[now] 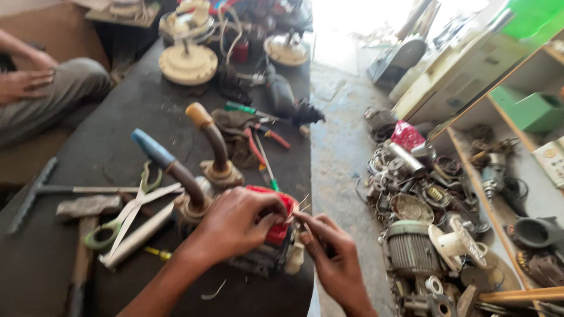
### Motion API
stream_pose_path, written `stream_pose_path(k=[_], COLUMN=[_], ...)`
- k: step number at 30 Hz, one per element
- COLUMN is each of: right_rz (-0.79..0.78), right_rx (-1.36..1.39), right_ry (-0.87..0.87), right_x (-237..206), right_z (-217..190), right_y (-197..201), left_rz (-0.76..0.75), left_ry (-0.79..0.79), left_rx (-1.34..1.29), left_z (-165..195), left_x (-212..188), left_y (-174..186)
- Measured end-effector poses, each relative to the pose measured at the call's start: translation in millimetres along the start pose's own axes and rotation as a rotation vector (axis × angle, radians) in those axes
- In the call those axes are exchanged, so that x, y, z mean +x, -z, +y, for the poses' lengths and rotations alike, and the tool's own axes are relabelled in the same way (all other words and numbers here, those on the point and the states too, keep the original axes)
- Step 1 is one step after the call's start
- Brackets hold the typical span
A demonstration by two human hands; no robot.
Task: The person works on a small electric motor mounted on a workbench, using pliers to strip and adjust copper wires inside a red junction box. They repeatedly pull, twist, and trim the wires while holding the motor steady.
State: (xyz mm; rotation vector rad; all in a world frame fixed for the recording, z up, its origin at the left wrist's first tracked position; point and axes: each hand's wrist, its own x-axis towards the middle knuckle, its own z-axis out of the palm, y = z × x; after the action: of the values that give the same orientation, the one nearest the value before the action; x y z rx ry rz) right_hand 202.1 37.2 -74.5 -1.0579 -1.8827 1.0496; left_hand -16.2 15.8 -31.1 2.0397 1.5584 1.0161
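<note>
1. The left hand (235, 226) comes in from 7 o'clock, forearm angled up, fingers curled and clamped over the top of a red-capped motor unit (276, 238).
2. The right hand (329, 246) enters from 5 o'clock, thumb and fingertips pinching thin wires (298, 210) at the unit's right edge.
3. The unit sits at the near edge of the dark surface (117, 147), at 6 o'clock.
4. At 9 o'clock of the hands lie scissors (126, 214) and a hammer (85, 229); two levers with blue (154, 148) and tan (200, 115) grips stand at 11 o'clock.
5. At 3 o'clock, scrap motor parts (429, 235) cover the floor; another person's hand (23, 82) rests at 10 o'clock.
</note>
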Motion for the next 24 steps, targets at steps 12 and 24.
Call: stream_pose_path(k=[12, 24], right_rz=[0.283, -0.054], right_rx=[0.598, 0.141], right_ry=[0.357, 0.105], right_x=[-29.6, 6.0], right_z=[11.1, 66.1], right_y=[52.2, -47.0], left_rz=[-0.021, 0.008], left_ry=[-0.097, -0.067], left_rx=[0.008, 0.032], left_z=[-52.1, -82.7], left_x=[-9.5, -19.4], left_y=[-26.1, -43.6])
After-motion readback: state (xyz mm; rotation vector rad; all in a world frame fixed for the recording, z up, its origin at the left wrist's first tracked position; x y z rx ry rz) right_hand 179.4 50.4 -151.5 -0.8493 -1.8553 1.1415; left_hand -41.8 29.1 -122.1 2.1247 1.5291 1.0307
